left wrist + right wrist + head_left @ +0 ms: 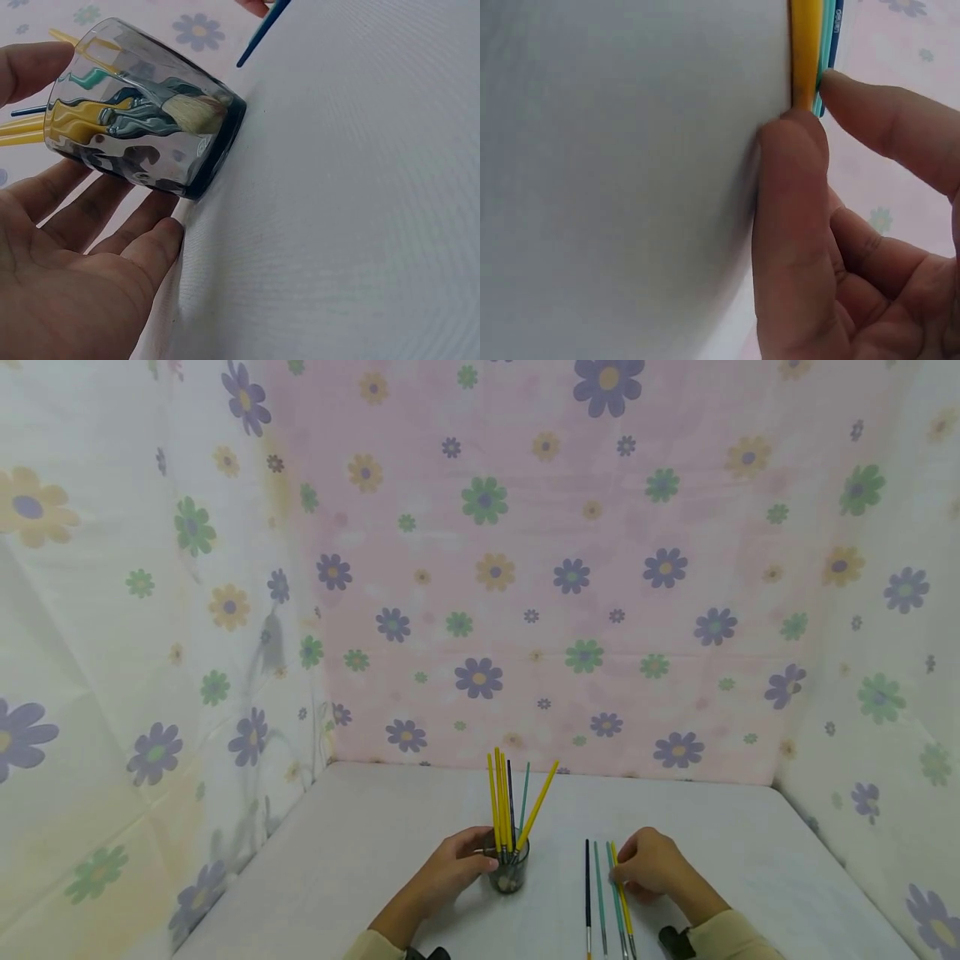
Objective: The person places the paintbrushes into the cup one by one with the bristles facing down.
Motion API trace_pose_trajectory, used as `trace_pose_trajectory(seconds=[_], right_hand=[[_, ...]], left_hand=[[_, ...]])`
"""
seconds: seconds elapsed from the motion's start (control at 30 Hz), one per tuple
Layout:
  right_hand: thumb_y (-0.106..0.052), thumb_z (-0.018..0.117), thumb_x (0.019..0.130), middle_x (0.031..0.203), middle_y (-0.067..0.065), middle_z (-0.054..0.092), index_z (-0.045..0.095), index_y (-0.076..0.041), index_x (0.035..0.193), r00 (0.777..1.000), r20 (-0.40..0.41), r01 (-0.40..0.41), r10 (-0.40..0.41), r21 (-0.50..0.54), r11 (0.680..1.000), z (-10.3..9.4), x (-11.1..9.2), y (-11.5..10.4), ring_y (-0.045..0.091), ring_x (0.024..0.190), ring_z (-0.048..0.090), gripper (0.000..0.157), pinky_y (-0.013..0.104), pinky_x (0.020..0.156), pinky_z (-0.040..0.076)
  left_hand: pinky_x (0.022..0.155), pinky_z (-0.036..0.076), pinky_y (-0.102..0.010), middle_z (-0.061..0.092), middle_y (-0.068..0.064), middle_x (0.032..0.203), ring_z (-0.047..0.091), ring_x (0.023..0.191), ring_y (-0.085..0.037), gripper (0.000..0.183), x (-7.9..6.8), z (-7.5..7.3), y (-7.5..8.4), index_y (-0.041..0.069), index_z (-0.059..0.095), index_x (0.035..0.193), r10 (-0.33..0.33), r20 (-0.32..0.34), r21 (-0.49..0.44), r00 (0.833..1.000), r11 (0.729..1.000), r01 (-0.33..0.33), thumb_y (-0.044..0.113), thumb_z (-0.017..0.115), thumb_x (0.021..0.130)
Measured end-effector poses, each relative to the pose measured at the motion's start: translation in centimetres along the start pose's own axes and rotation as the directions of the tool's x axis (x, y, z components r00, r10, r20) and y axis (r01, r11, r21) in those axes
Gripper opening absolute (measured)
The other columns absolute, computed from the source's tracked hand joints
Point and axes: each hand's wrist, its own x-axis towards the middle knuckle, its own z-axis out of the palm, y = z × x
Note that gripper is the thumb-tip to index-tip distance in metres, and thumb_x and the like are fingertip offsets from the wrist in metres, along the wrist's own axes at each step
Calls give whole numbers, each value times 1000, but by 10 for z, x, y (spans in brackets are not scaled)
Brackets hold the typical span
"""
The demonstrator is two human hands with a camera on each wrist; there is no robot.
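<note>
My left hand (453, 868) holds a clear glass (508, 880) upright on the table, thumb near the rim on one side and fingers round the other. Several paintbrushes stand in it, mostly with yellow handles (537, 806), plus a dark and a teal one. Pale bristles (196, 114) show through the glass wall in the left wrist view. To the right, my right hand (654, 864) pinches a yellow paintbrush (626, 910) lying on the table, with index fingertip and thumb (885, 120) at its handle end. Beside it lie two teal paintbrushes (601, 893) and a dark paintbrush (588, 885).
A white cloth covers the table (405, 802). Behind it hangs a pink flowered curtain (420, 693), and pale flowered curtains (97, 652) close off both sides. Dark wrist devices (677, 942) sit at both sleeve cuffs.
</note>
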Motion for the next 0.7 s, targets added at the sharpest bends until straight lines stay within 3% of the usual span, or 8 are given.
trace_pose_trajectory(seconds=[0.33,0.7], right_hand=[[-8,88,77,80,10,66,63,0,95,999,-3,32,-32,3,999,4,-3,-7,19,64,67,32,29,53,58],[-5,88,77,77,10,65,59,1,94,998,-19,63,-64,-11,998,8,-5,-9,18,61,67,33,28,52,57]], left_hand=[[113,43,-60,55,-14,152,51,141,-36,64,2,-2,-4,9,53,148,28,2,13,1000,1000,-28,23,78,91],[114,42,-60,58,-13,148,54,138,-34,63,3,0,-3,8,55,146,13,-14,-9,1000,1000,-13,20,79,89]])
